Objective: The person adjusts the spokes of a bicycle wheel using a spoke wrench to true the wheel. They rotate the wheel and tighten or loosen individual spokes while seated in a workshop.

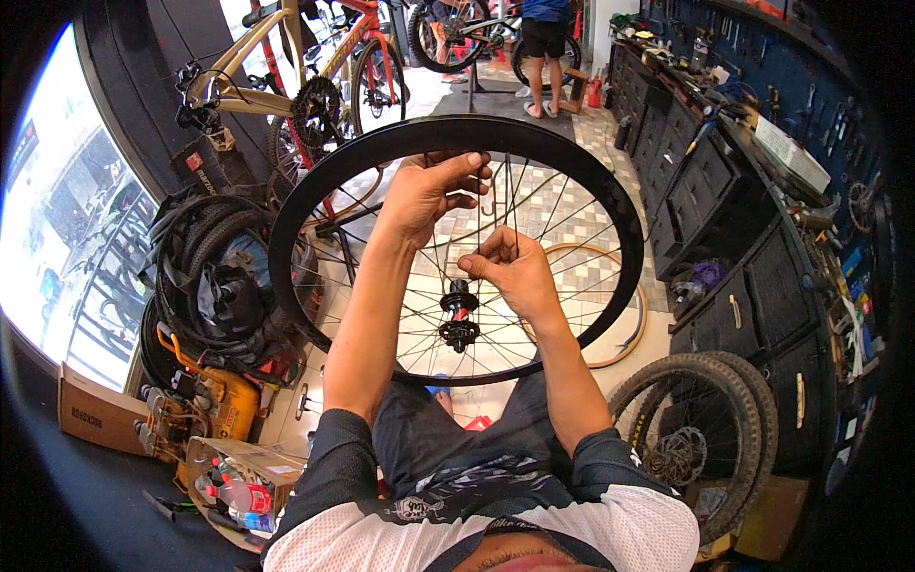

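A bicycle wheel [624, 229] with a deep black rim stands tilted before me, its lower edge by my thighs. Thin dark spokes run from the rim to a black hub [459, 329] with a red middle. My left hand [429, 195] is closed near the top of the rim, thumb and fingers pinching a spoke close to its rim end. Lower down, between the rim and the hub, my right hand [515, 272] is closed too, with thumb and forefinger pinched on a spoke. Whether both hold the same spoke I cannot tell.
Bikes [315, 100] stand at the far left, above a heap of black tyres [195, 238] and a yellow machine [224, 396]. Knobbly-tyred wheels [753, 419] lean at the right by dark drawer cabinets [696, 200]. A tan-walled tyre [624, 348] lies on the floor. Another person [545, 48] stands at the back.
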Available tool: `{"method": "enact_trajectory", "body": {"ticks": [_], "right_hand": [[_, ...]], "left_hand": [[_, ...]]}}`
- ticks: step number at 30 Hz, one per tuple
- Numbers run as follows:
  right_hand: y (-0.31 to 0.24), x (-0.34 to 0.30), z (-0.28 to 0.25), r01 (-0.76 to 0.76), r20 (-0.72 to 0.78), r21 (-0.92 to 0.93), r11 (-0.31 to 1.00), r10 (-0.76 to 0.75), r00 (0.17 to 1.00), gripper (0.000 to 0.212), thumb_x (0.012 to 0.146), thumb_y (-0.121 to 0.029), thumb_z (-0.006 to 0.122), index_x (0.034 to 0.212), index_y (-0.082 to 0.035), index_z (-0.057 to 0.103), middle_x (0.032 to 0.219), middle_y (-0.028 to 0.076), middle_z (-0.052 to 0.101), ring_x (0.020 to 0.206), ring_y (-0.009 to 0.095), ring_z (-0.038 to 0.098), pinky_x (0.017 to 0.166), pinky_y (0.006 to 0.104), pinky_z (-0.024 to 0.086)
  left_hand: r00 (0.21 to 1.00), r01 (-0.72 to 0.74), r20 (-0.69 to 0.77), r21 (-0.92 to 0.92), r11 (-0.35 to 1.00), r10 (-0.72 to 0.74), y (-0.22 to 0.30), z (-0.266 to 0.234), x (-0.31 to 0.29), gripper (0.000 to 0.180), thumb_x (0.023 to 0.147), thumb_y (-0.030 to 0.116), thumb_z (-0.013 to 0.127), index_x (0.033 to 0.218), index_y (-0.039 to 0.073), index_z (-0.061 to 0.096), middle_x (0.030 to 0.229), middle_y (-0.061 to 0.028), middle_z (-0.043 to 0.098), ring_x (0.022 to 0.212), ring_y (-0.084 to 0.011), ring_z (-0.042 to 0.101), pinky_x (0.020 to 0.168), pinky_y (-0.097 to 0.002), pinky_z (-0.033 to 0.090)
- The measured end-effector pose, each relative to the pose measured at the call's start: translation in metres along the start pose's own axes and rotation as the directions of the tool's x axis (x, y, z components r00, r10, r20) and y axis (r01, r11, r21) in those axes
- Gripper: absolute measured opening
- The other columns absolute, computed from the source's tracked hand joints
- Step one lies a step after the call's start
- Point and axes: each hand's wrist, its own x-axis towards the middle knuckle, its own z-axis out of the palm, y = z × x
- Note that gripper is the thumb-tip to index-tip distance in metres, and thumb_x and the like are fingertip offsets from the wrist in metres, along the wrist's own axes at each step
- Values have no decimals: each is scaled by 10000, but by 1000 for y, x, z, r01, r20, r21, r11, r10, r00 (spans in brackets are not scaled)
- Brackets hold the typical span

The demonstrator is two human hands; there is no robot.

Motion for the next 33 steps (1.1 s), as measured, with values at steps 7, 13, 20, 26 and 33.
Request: {"method": "enact_trajectory", "body": {"ticks": [7,13,20,26,33], "right_hand": [[-4,-7,6,13,130,238,971,-45,990,184,1010,-112,721,1124,33,721,1003,80,764,963,116,713,873,259,550],[9,-5,-1,25,138,222,975,-57,989,216,1024,-94,693,1196,37,692,1050,95,767,987,116,710,889,254,548],[3,-5,5,-8,106,239,971,-18,994,198,1002,-96,728,1154,26,693,965,72,773,857,91,681,799,230,529],[-3,-4,7,10,59,174,985,-21,998,156,942,-128,813,965,-7,718,882,32,736,788,64,624,722,226,489],[3,-19,3,-32,63,-19,999,33,997,268,892,-168,871,894,-35,639,754,-24,603,701,63,512,653,244,427]], "left_hand": [[1000,-1,-15,12,1000,1,-1,-1,0,280,941,214,790,1115,3,730,975,-100,770,830,-197,735,711,-332,551],[1000,10,-24,11,1000,-10,3,4,-4,280,941,214,790,1115,3,729,976,-100,768,840,-200,732,729,-338,550],[1000,5,-14,15,1000,-5,0,2,-2,282,943,214,788,1127,8,730,971,-93,767,837,-195,728,721,-332,540],[1000,-7,-12,16,1000,7,-1,0,-2,275,951,216,781,1124,9,727,964,-91,766,829,-188,726,707,-324,537],[1000,4,-22,22,1000,-4,-1,2,-1,288,958,221,773,1134,-1,718,955,-99,762,815,-188,723,702,-317,543]]}}
